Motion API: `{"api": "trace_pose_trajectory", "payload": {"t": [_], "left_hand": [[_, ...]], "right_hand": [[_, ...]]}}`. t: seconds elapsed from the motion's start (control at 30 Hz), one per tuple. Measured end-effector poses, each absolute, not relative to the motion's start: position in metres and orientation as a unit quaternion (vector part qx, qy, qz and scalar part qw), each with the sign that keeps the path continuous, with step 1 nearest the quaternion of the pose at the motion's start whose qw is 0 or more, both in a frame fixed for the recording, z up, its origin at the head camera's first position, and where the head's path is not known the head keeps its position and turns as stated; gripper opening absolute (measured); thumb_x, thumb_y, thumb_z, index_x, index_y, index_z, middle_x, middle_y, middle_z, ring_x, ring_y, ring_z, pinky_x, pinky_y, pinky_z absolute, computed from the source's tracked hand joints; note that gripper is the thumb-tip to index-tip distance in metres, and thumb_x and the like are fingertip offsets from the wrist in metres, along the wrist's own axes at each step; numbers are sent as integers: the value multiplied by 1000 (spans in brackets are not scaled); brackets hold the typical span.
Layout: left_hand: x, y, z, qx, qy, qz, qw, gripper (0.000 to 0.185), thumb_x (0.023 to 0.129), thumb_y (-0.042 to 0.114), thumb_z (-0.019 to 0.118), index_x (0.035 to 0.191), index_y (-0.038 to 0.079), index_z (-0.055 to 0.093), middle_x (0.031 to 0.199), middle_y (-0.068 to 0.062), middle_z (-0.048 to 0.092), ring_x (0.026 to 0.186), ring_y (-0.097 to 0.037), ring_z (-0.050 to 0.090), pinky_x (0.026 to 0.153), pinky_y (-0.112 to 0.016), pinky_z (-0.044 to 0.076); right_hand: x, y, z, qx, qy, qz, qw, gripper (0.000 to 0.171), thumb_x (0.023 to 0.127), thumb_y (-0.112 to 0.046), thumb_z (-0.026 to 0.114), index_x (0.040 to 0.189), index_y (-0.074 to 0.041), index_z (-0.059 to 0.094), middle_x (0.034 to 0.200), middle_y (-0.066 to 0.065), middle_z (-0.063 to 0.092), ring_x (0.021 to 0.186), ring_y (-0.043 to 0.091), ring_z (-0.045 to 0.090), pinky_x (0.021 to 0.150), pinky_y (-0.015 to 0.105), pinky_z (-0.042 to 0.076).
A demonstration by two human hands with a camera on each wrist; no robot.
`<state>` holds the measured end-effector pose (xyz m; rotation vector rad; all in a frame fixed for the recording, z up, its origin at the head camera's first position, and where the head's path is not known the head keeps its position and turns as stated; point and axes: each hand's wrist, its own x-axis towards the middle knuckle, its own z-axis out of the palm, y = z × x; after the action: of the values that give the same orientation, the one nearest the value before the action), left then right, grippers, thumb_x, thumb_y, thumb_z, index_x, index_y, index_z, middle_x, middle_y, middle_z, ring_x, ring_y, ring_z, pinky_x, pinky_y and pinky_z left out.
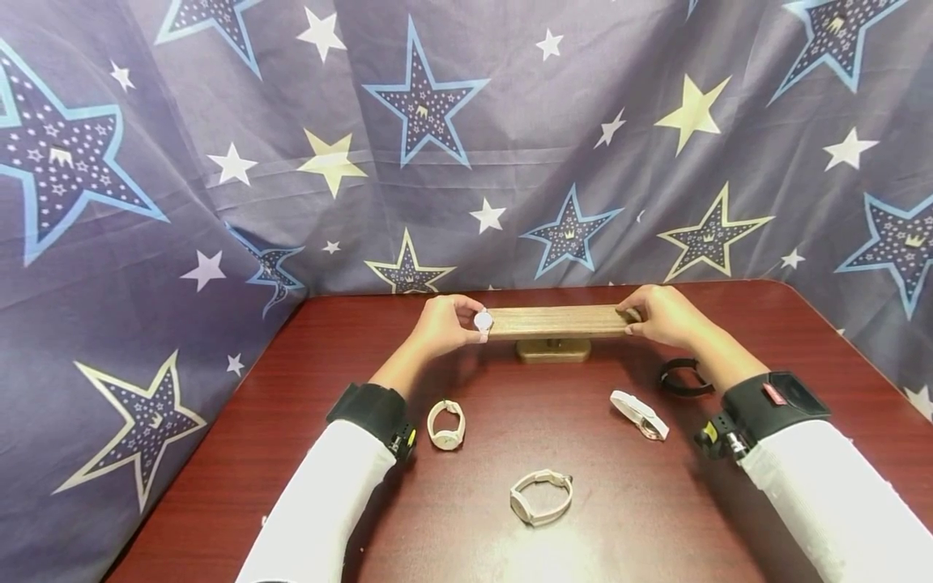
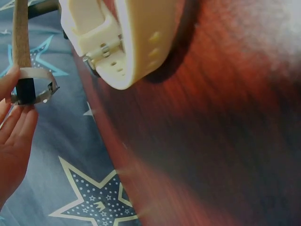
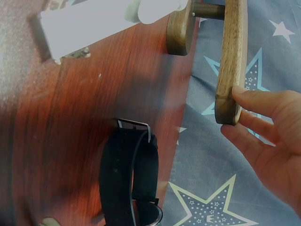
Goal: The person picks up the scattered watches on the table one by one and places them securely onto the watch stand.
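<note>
At the far edge of the table: left hand pinching a watch onto the left end of the wooden stand, right hand clasping the other end. Best to slide slowly, bar held level (strap already looped round). Both arms stretched forward, wrists low.

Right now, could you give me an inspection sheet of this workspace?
Surface: dark red table.
Job's things: wooden stand; silver watch at its left end.
Clutter: beige watch, cream watch, white watch, black watch lying on the table.
Hands: left hand pinches the silver watch; right hand holds the stand's right end.
Cables: nothing seen.
Surroundings: star-print cloth behind and at both sides.
</note>
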<state>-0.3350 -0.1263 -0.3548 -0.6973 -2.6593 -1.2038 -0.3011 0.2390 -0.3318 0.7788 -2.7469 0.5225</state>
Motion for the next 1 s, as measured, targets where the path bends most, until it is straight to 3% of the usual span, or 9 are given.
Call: {"api": "trace_pose_trajectory", "payload": {"t": [0.17, 0.33, 0.57, 1.0], "left_hand": [[-339, -125, -355, -237, -885, -396, 56, 45, 66, 1, 87, 107, -3, 69, 96, -15, 73, 90, -24, 71, 80, -30, 56], [-340, -124, -355, -259, -893, -359, 80, 57, 63, 8, 90, 114, -4, 69, 99, -15, 73, 90, -22, 70, 80, -31, 55], [-343, -120, -351, -283, -905, -296, 116, 54, 62, 16, 92, 111, 3, 73, 98, -8, 74, 86, -14, 69, 80, -30, 53], [-344, -97, -347, -313, -912, -231, 128, 54, 62, 20, 92, 110, 5, 74, 106, -9, 72, 103, -23, 66, 93, -33, 49]], "right_hand": [[-301, 239, -334, 268, -939, 178, 120, 28, 73, 1, 78, 100, 6, 72, 98, 20, 70, 90, 34, 64, 76, 49, 49], [-301, 239, -336, 266, -940, 179, 118, 29, 74, 1, 79, 102, 6, 72, 99, 20, 70, 91, 35, 64, 75, 48, 50], [-301, 239, -333, 270, -938, 179, 120, 28, 74, 1, 79, 101, 5, 72, 98, 20, 70, 92, 35, 64, 75, 48, 50], [-300, 238, -333, 272, -938, 177, 123, 29, 74, 2, 79, 102, 7, 72, 97, 21, 70, 91, 35, 64, 75, 48, 50]]}}
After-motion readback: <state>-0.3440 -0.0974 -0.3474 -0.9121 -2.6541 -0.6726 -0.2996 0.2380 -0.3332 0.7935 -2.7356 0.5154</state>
